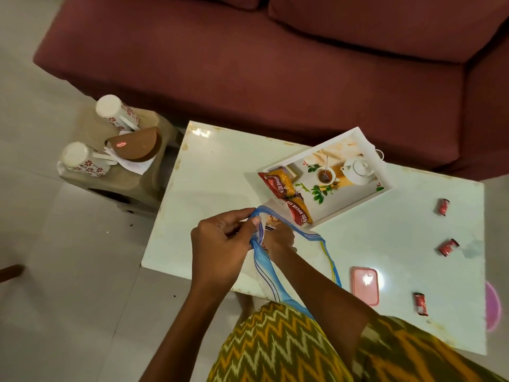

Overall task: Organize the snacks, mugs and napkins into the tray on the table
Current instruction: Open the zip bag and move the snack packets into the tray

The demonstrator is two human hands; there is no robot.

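1. Your left hand (220,241) pinches the mouth of the blue-striped bag (264,260) at the bench (220,166) near edge; your right hand (278,238) is inside it, grip hidden, so I cannot tell if it has anything.
2. The bag is thin and floppy; hold the rim.
3. The snack packet (286,197) leans on the tray (358,133) rim: light, crinkly, probably slippery.
4. Mugs (115,111) and napkins (135,164) sit on the side stool (91,180), well apart. Fragile; take them by the handles.
5. The bench is glossy; the sofa (275,64) is close behind.

The room is a bit dim. Bright light spots shine on the table (385,244). The edges look bent.
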